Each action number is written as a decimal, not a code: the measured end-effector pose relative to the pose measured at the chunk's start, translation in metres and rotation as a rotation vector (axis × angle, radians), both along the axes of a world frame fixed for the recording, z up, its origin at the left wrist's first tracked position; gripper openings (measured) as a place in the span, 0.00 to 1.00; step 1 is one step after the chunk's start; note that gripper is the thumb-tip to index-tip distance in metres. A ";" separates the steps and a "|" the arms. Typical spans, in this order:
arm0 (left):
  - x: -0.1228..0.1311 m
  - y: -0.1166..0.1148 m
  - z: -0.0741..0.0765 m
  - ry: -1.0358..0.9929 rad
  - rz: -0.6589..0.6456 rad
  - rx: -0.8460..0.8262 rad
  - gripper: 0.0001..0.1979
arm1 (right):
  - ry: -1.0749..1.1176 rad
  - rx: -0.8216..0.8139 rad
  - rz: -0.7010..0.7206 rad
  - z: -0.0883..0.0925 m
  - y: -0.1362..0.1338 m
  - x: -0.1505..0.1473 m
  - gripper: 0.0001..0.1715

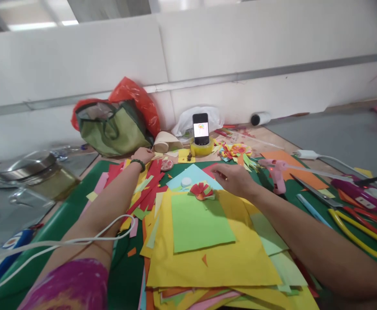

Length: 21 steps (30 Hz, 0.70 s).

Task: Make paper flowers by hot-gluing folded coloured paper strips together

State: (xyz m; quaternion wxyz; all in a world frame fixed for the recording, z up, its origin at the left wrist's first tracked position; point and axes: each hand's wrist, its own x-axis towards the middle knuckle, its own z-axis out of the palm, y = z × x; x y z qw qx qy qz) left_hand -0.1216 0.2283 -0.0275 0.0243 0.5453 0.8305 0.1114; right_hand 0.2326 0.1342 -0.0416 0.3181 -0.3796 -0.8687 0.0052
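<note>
My left hand point(143, 155) reaches to the far side of the green mat, by the yellow scraps and red paper strips point(148, 183); its fingers are too small to read. My right hand point(232, 177) hovers at the right of a light blue sheet point(193, 173), thumb and fingers bent together, and what they hold, if anything, is hidden. Between my arms a green paper sheet point(201, 228) lies on a yellow sheet point(162, 262) atop a stack of coloured paper. A red and green paper flower point(202, 190) rests at the green sheet's top edge.
A phone point(201, 129) stands upright on yellow tape point(202, 148). At right are a pink glue gun point(276, 174), scissors point(324, 196) and an orange sheet point(292, 168). A glass teapot point(43, 176) and green bag point(114, 129) stand left. White cable point(78, 241) crosses my left arm.
</note>
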 end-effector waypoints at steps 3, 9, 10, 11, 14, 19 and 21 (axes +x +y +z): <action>0.000 -0.007 0.003 0.038 -0.010 -0.010 0.13 | -0.024 -0.084 -0.072 0.006 -0.002 -0.001 0.14; 0.008 -0.017 0.003 0.106 -0.046 -0.016 0.13 | -0.279 -0.689 -0.094 0.026 -0.005 -0.001 0.31; 0.008 -0.018 0.002 0.107 -0.050 -0.018 0.14 | -0.260 -0.776 -0.089 0.027 -0.004 0.000 0.32; 0.009 -0.018 0.002 0.106 -0.052 -0.021 0.14 | -0.215 -0.843 -0.105 0.027 -0.002 0.000 0.31; 0.006 -0.017 0.002 0.092 -0.056 -0.024 0.14 | -0.075 -0.966 -0.205 0.023 0.003 0.002 0.28; -0.003 -0.010 0.001 0.036 -0.037 -0.025 0.17 | -0.076 -1.027 -0.153 0.021 0.006 0.005 0.34; -0.007 -0.008 0.000 0.002 -0.022 -0.033 0.17 | -0.127 -0.985 -0.163 0.021 0.005 0.003 0.32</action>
